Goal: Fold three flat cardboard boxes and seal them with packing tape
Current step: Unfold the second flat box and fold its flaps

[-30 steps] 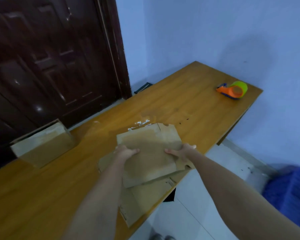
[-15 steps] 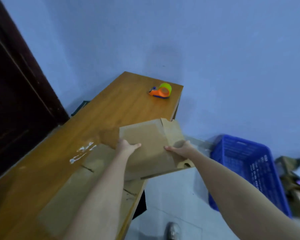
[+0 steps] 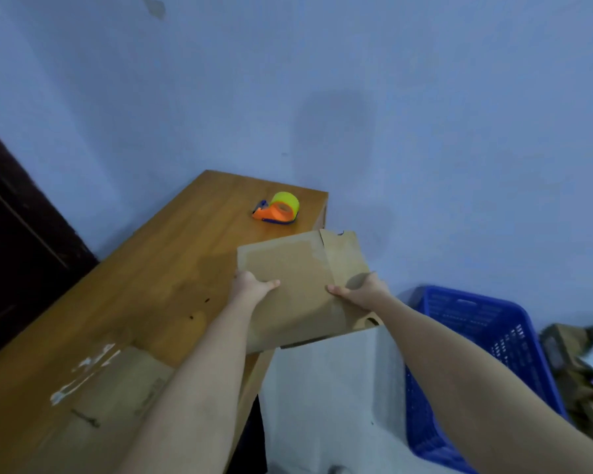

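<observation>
A flat cardboard box [image 3: 298, 285] is gripped by the left hand [image 3: 250, 285] and right hand [image 3: 363, 290], fingers curled round its edges, lifted clear of the surface [image 3: 172, 268]; opening into shape is judged next.

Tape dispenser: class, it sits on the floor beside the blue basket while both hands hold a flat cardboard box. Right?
Not quite. The head view shows the tape dispenser on the table, at its far end. Both hands hold the box.
</observation>
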A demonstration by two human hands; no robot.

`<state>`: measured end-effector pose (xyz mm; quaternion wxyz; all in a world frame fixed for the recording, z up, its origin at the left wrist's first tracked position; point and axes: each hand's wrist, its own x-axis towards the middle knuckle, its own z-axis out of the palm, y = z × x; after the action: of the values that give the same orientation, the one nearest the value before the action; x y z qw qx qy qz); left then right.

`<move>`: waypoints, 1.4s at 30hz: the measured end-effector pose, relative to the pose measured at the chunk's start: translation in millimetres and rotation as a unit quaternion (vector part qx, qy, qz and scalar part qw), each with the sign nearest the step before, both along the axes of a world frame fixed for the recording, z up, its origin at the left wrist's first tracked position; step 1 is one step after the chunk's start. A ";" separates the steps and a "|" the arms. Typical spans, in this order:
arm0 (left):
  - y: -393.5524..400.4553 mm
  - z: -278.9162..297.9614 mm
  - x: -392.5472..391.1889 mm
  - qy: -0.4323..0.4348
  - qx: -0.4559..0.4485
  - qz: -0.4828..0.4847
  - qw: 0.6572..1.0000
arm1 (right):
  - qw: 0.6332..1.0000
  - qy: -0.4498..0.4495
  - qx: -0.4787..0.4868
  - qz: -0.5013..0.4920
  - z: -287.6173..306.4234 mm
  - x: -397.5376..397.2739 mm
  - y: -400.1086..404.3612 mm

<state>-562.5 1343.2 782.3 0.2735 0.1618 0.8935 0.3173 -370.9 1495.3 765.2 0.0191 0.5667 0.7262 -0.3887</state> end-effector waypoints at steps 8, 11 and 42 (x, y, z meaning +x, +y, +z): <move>55.5 -0.3 -37.0 0.007 0.007 0.076 0.997 | 0.998 0.028 0.016 0.045 2.1 -47.8 70.2; 65.1 0.4 -59.3 0.013 0.011 0.093 0.996 | 0.997 0.025 0.021 0.068 5.0 -73.9 84.8; 34.6 1.4 -281.8 0.006 0.022 0.421 0.907 | 0.910 0.012 -0.004 0.414 31.3 -435.3 130.6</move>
<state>-844.3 1377.8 783.8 0.1051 -0.2216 0.8729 0.4219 -806.2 1626.0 796.5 0.1723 0.2101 0.8942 -0.3558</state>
